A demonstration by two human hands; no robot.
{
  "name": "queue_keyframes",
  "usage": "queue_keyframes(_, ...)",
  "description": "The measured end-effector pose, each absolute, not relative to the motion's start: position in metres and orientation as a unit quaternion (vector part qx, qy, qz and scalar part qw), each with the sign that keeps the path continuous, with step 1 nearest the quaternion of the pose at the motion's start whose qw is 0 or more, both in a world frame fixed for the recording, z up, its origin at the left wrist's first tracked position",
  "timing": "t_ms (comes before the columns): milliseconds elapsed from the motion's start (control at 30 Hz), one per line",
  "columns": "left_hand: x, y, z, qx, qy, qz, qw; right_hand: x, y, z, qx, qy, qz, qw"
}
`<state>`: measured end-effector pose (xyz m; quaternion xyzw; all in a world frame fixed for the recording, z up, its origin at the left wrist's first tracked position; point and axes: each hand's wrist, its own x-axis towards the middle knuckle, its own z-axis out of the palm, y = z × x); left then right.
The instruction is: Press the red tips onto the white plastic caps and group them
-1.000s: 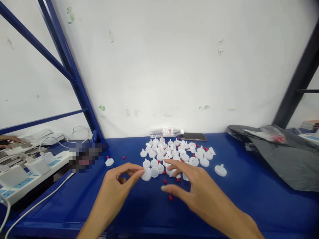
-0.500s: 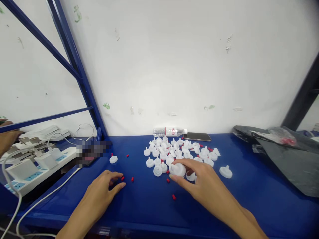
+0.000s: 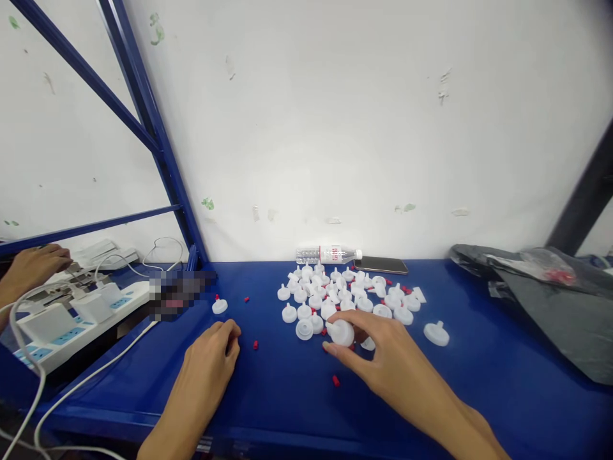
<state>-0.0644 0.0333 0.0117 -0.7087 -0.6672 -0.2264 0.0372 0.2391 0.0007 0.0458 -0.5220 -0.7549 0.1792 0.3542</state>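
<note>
My right hand (image 3: 383,345) pinches a white round plastic cap with a narrow spout (image 3: 341,333) between thumb and fingers, tilted, at the near side of a pile of similar white caps (image 3: 316,301). My left hand (image 3: 211,358) is low over the table at the left, its fingertips pressed together where a small red cap lay; that piece is now hidden by the fingers. One loose red cap (image 3: 255,345) lies just right of this hand, another red cap (image 3: 336,381) nearer the front edge. A white cap with a red tip (image 3: 219,305) stands beyond my left hand.
Behind the pile lie a plastic bottle (image 3: 330,255) and a phone (image 3: 382,264). A single white spouted cap (image 3: 436,333) sits to the right, near a dark plastic bag (image 3: 536,306). At left are a power strip (image 3: 86,329) with cables and another person's hand (image 3: 41,263).
My left fingers have closed over a small red cap, which is no longer visible. The white cap in my right hand has turned slightly. At the far left, another person's hand has come further into view.
</note>
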Motion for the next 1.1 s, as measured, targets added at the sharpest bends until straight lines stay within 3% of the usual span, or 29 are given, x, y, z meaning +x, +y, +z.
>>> queue_keyframes(133, -0.058, 0.024, 0.019, -0.733, -0.59, -0.34, -0.001, 0.237, -0.001, 0.047, -0.512, -0.756, 0.198, 0.357)
queue_keyframes(300, -0.028, -0.004, 0.037, -0.759, -0.5, -0.397, -0.127, 0.234, -0.005, 0.048, -0.476, -0.78, 0.215, 0.343)
queue_keyframes(600, 0.004, -0.014, 0.044, -0.638, -0.49, -0.517, -0.291, 0.233, -0.011, 0.045, -0.435, -0.823, 0.224, 0.288)
queue_keyframes(733, 0.012, -0.015, 0.035, -0.599, -0.476, -0.523, -0.376, 0.231, -0.015, 0.047, -0.406, -0.843, 0.233, 0.266)
queue_keyframes(1100, 0.027, -0.023, 0.031, -0.592, -0.437, -0.513, -0.442, 0.229, -0.015, 0.047, -0.4, -0.855, 0.192, 0.269)
